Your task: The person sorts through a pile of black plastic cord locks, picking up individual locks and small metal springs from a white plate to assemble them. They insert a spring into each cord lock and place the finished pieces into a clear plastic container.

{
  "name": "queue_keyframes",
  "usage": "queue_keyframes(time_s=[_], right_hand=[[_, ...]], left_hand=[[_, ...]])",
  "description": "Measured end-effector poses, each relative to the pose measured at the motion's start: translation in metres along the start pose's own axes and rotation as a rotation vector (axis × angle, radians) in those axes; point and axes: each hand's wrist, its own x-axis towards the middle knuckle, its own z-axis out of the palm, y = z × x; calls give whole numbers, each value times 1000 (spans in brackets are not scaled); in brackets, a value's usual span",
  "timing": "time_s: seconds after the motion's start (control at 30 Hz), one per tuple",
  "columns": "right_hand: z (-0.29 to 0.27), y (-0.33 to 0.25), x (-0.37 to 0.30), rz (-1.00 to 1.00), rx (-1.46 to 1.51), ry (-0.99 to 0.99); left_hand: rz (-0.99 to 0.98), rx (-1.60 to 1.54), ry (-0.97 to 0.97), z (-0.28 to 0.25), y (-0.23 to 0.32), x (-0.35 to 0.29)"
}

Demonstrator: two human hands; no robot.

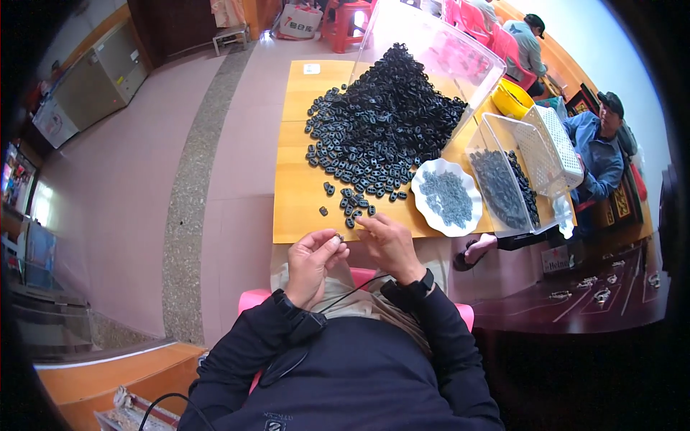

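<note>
"How were the hands set?"

"The left hand (309,264) had a small dark piece (338,238) pinched between thumb and fingers, close to the near edge of the table (295,172). The right hand (392,248) had its fingertips at the nearest loose black pieces (350,223); I couldn't tell whether it gripped one."

"What could have gone wrong?"

"A drop, I'd judge. The part was tiny, and the lap (374,307) lay just this side of the edge, so a slack thumb could have lost it there. The cord (352,293) running across the lap might have snagged if the arms spread."

"And farther out?"

"The loose ones led back to a tall black pile (395,100); a tug low on its front could have started a slide. To the right, the white scalloped plate (433,220) of grey bits (449,197) stood near the edge, where a careless forearm could have tipped it."
</note>
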Motion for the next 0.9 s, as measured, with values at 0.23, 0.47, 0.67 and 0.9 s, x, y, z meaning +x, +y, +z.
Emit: queue_keyframes(time_s=[0.23,0.47,0.67,0.9], right_hand=[[7,-5,1,-121,-322,-46],[7,-9,-4,-216,-338,-7],[8,-7,-10,-289,-379,24],[11,7,-18,-171,-129,150]], left_hand=[[8,-25,22,-3,2,1],[4,-19,62,-2,1,2],[-2,-21,49,-5,-1,3],[-29,-32,38,-2,-2,3]])
